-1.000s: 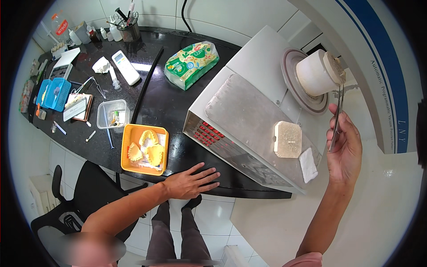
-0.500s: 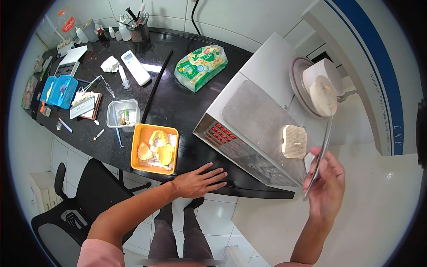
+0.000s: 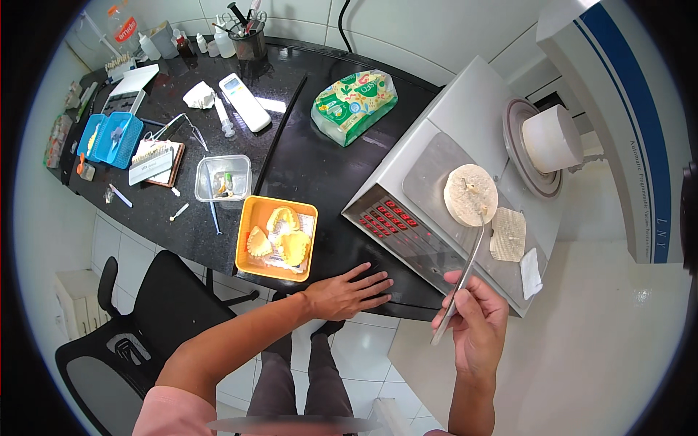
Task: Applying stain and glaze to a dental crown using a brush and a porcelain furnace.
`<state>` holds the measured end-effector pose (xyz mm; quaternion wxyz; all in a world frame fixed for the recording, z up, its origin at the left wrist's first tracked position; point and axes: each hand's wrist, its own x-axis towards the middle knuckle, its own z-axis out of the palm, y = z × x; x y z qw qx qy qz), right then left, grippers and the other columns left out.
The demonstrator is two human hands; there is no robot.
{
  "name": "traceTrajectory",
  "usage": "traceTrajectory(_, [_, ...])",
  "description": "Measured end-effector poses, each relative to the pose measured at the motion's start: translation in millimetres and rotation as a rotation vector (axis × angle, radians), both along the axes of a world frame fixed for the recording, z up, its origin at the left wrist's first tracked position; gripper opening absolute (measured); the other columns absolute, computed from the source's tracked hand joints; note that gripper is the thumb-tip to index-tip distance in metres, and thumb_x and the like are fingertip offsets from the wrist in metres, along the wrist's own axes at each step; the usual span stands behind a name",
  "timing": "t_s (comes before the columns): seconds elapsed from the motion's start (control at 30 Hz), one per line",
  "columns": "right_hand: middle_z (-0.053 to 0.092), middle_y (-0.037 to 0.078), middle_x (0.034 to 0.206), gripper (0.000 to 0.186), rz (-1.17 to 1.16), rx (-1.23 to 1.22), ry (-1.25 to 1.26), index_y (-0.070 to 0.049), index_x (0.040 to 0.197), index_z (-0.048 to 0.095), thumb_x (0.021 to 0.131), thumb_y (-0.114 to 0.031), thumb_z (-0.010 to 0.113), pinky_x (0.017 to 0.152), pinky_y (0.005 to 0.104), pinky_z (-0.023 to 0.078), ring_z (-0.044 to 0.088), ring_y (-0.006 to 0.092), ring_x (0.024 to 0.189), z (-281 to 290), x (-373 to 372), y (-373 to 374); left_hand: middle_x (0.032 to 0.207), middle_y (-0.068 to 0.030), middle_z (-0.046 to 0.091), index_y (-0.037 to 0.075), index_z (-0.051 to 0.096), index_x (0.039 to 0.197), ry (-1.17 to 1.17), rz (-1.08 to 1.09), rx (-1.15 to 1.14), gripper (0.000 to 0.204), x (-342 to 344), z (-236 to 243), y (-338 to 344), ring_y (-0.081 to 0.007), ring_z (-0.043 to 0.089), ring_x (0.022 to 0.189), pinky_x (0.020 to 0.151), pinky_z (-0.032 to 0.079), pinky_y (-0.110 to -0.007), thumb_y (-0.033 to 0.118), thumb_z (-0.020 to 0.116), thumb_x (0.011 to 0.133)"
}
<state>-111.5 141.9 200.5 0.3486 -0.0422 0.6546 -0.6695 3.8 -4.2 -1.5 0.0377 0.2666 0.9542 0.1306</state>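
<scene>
My left hand [image 3: 345, 294] lies with fingers spread on the front edge of the black counter [image 3: 327, 218]. My right hand [image 3: 472, 316] grips long metal tongs [image 3: 472, 258], their tips at the rim of a round cream disc [image 3: 462, 196] with small pieces on it. The disc is over the steel top [image 3: 429, 167] of the white furnace unit; whether it rests there I cannot tell. Beside it sit a square honeycomb tray [image 3: 509, 240] and a folded white cloth [image 3: 531, 274]. A white cylinder [image 3: 549, 142] stands on the round base at the back.
A yellow tray [image 3: 247, 265] of dental models, a clear box [image 3: 200, 182], a tissue pack [image 3: 352, 102] and various small tools share the counter. A black chair [image 3: 163, 305] stands at lower left. The furnace's upper housing [image 3: 618, 131] rises at the right.
My right hand has moved down and leftward, carrying the cream disc off the white cylinder to over the steel top. My left hand stays on the counter.
</scene>
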Motion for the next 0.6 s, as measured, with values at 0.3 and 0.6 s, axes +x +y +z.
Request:
traceTrajectory(0.3, [0.06, 0.007, 0.074, 0.029, 0.016, -0.013, -0.033, 0.01, 0.111, 0.056, 0.09, -0.011, 0.055, 0.049, 0.0229, 0.052, 0.063, 0.014, 0.058, -7, 0, -4, 0.151, -0.0084, 0.021, 0.016, 0.024, 0.144, -0.004, -0.004, -0.028, 0.072, -1, -1, 0, -0.0246, 0.02, 0.139, 0.114, 0.013, -0.048, 0.036, 0.058, 0.084])
traceTrajectory(0.6, [0.059, 0.007, 0.074, 0.03, -0.042, -0.003, -0.069, 0.01, 0.108, 0.056, 0.087, -0.011, 0.055, 0.048, 0.0223, 0.051, 0.061, 0.0139, 0.056, -4, 4, 8, 0.15, -0.0091, 0.023, 0.015, 0.027, 0.143, 0.036, -0.006, -0.018, 0.07, -3, -3, 5, -0.0248, 0.021, 0.139, 0.114, 0.014, -0.049, 0.034, 0.057, 0.083])
